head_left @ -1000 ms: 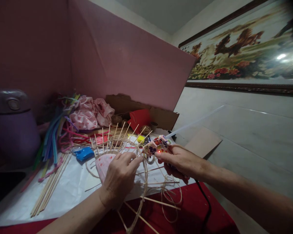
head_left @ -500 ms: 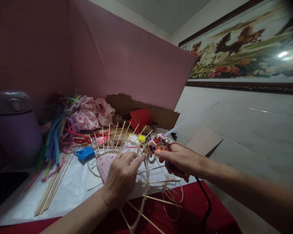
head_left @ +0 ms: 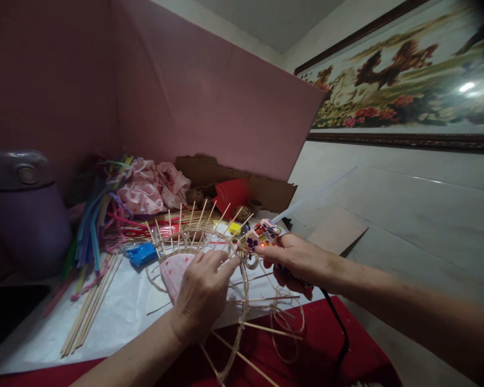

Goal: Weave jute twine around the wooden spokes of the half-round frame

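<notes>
My left hand (head_left: 201,293) is closed on the rattan ring (head_left: 242,301) of a wicker frame with thin wooden skewers (head_left: 193,220) fanning out from it. A pink dotted fabric piece (head_left: 172,269) lies under that hand. My right hand (head_left: 296,260) grips a hot glue gun (head_left: 262,236) covered in a flowered pattern, a small red light glowing on it. Its nozzle points at the ring just beyond my left fingertips. A clear glue stick (head_left: 310,196) juts from the gun's back, and its black cord (head_left: 339,333) trails down over the red cloth.
White paper (head_left: 116,312) covers the table over a red cloth (head_left: 306,360). Loose skewers (head_left: 86,312), coloured pipe cleaners (head_left: 91,220), pink fabric (head_left: 149,188), a blue packet (head_left: 141,253), a cardboard box (head_left: 242,185) and a purple appliance (head_left: 22,209) lie at the left and back. A cardboard piece (head_left: 339,231) rests by the wall.
The glue gun has shifted slightly closer to the ring near my left fingertips. Both hands keep their grips; the view drifted a little.
</notes>
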Demonstrator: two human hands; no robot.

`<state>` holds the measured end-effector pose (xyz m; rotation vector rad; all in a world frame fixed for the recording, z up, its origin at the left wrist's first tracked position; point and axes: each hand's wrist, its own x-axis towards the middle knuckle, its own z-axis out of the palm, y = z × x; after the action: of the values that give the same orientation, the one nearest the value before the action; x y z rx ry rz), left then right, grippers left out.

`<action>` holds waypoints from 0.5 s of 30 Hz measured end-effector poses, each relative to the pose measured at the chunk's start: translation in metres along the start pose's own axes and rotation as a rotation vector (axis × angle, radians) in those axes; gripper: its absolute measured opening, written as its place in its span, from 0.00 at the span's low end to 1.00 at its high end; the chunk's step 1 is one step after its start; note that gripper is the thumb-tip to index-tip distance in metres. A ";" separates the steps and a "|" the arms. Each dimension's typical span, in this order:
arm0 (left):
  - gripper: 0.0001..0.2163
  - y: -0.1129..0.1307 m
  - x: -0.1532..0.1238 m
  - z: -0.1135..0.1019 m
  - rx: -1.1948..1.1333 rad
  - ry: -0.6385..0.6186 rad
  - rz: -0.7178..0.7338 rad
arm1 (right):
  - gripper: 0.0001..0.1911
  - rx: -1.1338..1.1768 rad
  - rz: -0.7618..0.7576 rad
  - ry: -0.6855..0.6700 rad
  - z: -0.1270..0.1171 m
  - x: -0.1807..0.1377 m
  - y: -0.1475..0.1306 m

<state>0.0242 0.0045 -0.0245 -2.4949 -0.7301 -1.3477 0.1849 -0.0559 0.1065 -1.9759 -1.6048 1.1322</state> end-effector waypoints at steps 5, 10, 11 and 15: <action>0.10 -0.001 0.000 0.000 0.009 -0.010 -0.006 | 0.15 0.025 0.004 0.011 0.001 0.002 0.004; 0.10 -0.001 -0.001 0.001 0.011 -0.007 -0.001 | 0.15 0.035 0.010 0.015 0.002 0.002 0.005; 0.10 -0.001 -0.001 0.001 0.011 -0.008 -0.001 | 0.15 0.036 0.019 0.021 0.002 0.001 0.004; 0.11 -0.001 -0.001 0.001 0.014 -0.003 0.003 | 0.14 0.045 0.041 0.046 0.004 0.001 0.003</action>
<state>0.0245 0.0055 -0.0258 -2.4866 -0.7333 -1.3335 0.1841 -0.0566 0.1018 -1.9995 -1.5092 1.1200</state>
